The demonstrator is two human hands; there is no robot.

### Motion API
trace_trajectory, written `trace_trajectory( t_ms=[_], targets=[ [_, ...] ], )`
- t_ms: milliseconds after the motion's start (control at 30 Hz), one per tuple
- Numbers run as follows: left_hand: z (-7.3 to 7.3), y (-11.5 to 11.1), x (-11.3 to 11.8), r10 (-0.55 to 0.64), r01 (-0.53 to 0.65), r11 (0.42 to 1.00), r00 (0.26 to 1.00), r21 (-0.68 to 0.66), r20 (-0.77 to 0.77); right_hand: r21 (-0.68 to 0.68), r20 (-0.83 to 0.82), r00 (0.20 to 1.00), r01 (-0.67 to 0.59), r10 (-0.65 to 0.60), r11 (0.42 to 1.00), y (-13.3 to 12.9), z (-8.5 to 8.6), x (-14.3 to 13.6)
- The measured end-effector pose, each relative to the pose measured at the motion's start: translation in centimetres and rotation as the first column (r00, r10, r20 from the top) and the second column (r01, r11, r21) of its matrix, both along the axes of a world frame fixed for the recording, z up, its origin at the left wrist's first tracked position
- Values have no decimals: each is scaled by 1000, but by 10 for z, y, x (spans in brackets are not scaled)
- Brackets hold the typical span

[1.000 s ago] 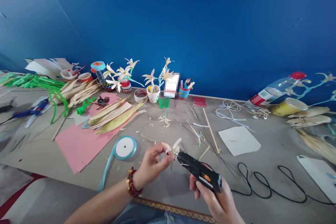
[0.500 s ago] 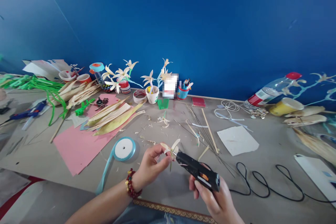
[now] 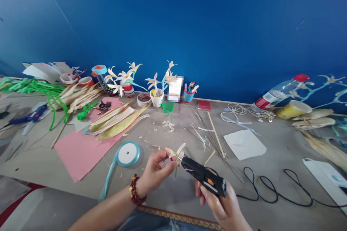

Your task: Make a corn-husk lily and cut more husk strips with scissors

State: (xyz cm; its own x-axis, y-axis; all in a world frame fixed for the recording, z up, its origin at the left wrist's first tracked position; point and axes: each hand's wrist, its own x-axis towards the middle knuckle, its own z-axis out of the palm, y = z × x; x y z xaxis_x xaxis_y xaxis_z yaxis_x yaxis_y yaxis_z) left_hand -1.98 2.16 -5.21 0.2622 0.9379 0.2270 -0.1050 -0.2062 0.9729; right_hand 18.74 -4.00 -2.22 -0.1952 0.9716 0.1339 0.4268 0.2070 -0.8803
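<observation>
Between its thumb and fingers my left hand [image 3: 158, 169] pinches a small cream husk flower [image 3: 177, 152], petals spread upward and a short green stem below. A black glue gun [image 3: 204, 177] is gripped in my right hand [image 3: 219, 202], its nozzle tip touching or very near the flower's centre. Part of my right fingers is hidden behind the gun. Another small flower [image 3: 169, 125] lies on the table beyond my hands. Left of my left hand is a roll of blue ribbon [image 3: 128, 153] with a loose tail.
Pink paper [image 3: 78, 151] and husks [image 3: 119, 122] lie at left. Potted flowers [image 3: 156, 97] and a pen cup [image 3: 188, 95] stand by the blue wall. At right are white paper [image 3: 245, 144], a tilted bottle [image 3: 279, 94] and the black cord [image 3: 271, 196]. Thin wires cross the middle.
</observation>
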Motion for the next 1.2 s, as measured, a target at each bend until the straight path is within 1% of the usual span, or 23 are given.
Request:
trace_trajectory(
  t_ms=[67, 167, 400, 533, 633, 733, 933, 1200],
  targets=[
    [1, 1, 0, -5, 5, 1000, 1000, -6, -1, 17, 19, 999, -30, 29, 999, 1, -2, 1],
    [0, 1, 0, -8, 8, 1000, 1000, -9, -7, 26, 5, 998, -55, 55, 998, 1, -4, 3],
    [-7, 0, 0, 16, -16, 999, 1000, -40, -2, -15, 19, 998, -55, 55, 998, -1, -8, 5],
    [-4, 0, 0, 11, -10, 999, 1000, -41, 7, 27, 12, 997, -76, 76, 997, -1, -11, 7],
    [-1, 0, 0, 6, -6, 999, 1000, -35, 6, 21, -18, 998, -62, 62, 998, 0, -12, 6],
    [-1, 0, 0, 11, -11, 999, 1000, -35, -5, 24, -23, 998, -60, 61, 998, 0, -11, 4],
    [-5, -1, 0, 29, -31, 999, 999, -42, -34, 41, 41, 998, -59, 57, 997, 1, -10, 4],
    [-5, 0, 0, 24, -25, 999, 999, -46, -25, 54, 53, 997, -57, 54, 997, 0, -9, 5]
  ],
)
